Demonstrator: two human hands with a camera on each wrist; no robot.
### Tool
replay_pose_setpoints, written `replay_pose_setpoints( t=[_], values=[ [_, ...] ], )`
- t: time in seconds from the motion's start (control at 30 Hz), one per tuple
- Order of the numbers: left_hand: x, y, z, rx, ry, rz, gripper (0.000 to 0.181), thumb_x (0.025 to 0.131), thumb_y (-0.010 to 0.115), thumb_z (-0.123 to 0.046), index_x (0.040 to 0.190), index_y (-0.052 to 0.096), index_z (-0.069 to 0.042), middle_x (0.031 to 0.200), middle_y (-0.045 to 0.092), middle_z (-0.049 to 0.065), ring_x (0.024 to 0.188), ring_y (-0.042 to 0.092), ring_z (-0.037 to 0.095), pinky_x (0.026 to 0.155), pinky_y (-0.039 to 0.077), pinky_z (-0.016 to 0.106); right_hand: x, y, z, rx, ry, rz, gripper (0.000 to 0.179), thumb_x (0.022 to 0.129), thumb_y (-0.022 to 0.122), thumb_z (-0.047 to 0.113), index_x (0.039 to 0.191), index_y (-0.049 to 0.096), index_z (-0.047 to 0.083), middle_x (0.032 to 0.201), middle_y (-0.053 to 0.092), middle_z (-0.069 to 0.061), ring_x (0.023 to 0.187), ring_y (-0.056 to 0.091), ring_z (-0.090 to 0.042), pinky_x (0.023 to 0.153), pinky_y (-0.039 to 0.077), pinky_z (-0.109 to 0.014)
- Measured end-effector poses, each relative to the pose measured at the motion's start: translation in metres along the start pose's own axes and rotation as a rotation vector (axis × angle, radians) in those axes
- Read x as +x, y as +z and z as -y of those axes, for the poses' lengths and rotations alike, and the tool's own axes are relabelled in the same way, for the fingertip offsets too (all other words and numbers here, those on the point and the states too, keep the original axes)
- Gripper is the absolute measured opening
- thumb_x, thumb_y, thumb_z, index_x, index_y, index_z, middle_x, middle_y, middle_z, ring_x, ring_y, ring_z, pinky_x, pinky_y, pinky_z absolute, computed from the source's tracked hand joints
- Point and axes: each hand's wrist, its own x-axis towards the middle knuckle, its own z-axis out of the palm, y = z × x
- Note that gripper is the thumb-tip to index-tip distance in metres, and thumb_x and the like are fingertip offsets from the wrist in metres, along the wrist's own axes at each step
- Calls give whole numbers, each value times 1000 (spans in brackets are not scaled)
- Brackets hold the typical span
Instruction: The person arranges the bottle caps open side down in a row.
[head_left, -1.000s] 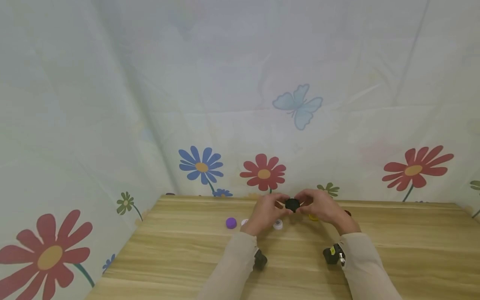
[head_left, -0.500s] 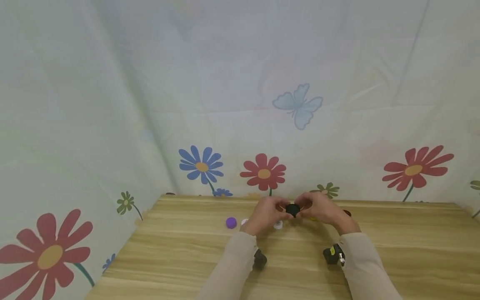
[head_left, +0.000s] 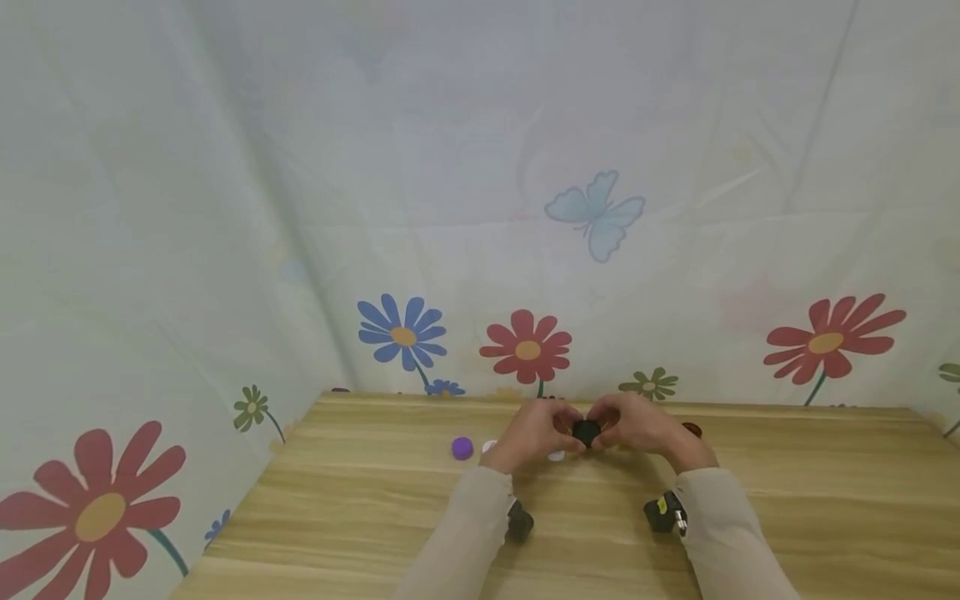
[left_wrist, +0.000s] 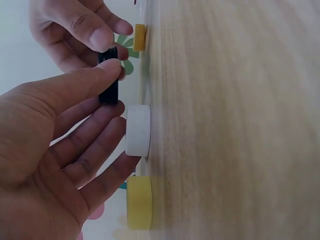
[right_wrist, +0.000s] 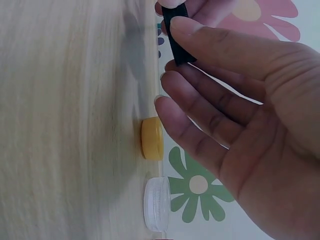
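A black bottle cap (head_left: 587,433) is held above the far part of the table, between both hands. My left hand (head_left: 534,435) pinches its left side between thumb and fingers. From the opposite side my right hand (head_left: 639,423) grips it the same way; the left wrist view shows both thumbs on the black cap (left_wrist: 109,86). Just below my left fingers stands a white cap (left_wrist: 138,131), with a yellow cap (left_wrist: 139,202) beside it. Near my right fingertips sits an orange-yellow cap (right_wrist: 152,138), and a clear ridged cap (right_wrist: 157,204) stands beyond it.
Left of the hands a purple cap (head_left: 462,448) lies on the wooden table (head_left: 360,500). A dark brown round piece (head_left: 692,429) shows behind the right wrist. A flowered cloth (head_left: 450,208) hangs behind the table's far edge.
Both hands have moved slightly down in the head view, toward the person, with the black cap between them. The white cap by the left hand is now more covered.
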Motion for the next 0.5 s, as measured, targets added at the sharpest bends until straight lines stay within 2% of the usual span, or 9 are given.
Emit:
replay_pose_setpoints(
  t=[0.2,0.4,0.5],
  values=[
    [1,0,1,15,19,21,31,83,92,-7,111,80,-5,93,74,0,82,65,5,81,53,21,1,1,0,-13,7,17,31,85,88,3,112,73,-2,100,73,-7,91,64,-22,78,55,-38],
    [-2,0,0,-2,-29,67,30,82,93,-5,109,81,-6,93,75,-3,83,66,4,83,54,21,1,5,0,-20,19,32,30,83,89,2,109,73,-1,99,73,-6,93,66,-21,86,56,-43],
    [-2,1,1,10,-33,80,30,82,93,-6,109,81,-7,93,76,-4,84,66,4,85,53,21,1,6,0,-34,11,33,31,82,89,2,108,73,-1,98,73,-6,92,66,-21,86,56,-43]
  ],
)
